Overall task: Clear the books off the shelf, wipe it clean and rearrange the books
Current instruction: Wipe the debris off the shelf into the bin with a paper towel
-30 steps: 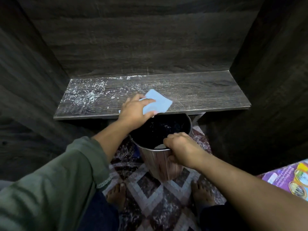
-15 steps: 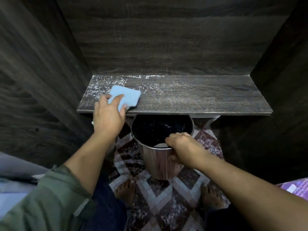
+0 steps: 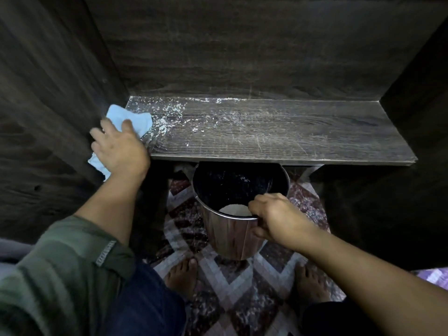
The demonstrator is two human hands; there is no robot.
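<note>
The dark wooden shelf holds no books and carries white dust, thickest along its back and left part. My left hand presses a light blue cloth onto the shelf's left end, against the side wall; part of the cloth hangs out below the hand. Just under the shelf's front edge stands a shiny metal bin, and my right hand grips its near rim. White powder lies inside the bin.
Dark wood walls close the shelf in at the back, left and right. Below is a patterned floor with my bare feet on it. A purple printed item shows at the right edge.
My left hand has slid the cloth leftward along the shelf, from its middle to the far left end. The right hand has stayed on the bin's rim.
</note>
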